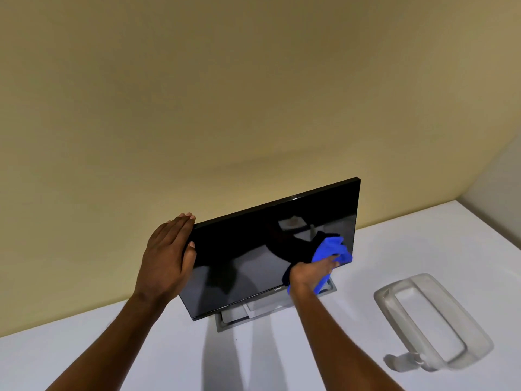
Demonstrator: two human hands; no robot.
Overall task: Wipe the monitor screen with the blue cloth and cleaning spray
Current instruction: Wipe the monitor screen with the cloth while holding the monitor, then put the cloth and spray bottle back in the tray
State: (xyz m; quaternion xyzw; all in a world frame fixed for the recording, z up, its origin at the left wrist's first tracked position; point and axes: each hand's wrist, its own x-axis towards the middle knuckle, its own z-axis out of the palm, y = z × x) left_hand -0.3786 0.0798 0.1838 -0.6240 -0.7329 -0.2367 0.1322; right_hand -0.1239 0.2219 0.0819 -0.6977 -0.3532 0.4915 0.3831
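Observation:
A black flat monitor [253,249] stands on a grey stand on the white table, its dark screen facing me. My left hand [166,258] holds the monitor's upper left corner, fingers straight behind the edge and thumb on the front. My right hand [313,270] presses a bunched blue cloth [334,249] against the lower right part of the screen. A clear spray bottle [428,320] lies on its side on the table to the right.
The white table [394,249] runs along a beige wall [225,108] right behind the monitor. The monitor's grey stand base [234,320] pokes out beneath the screen.

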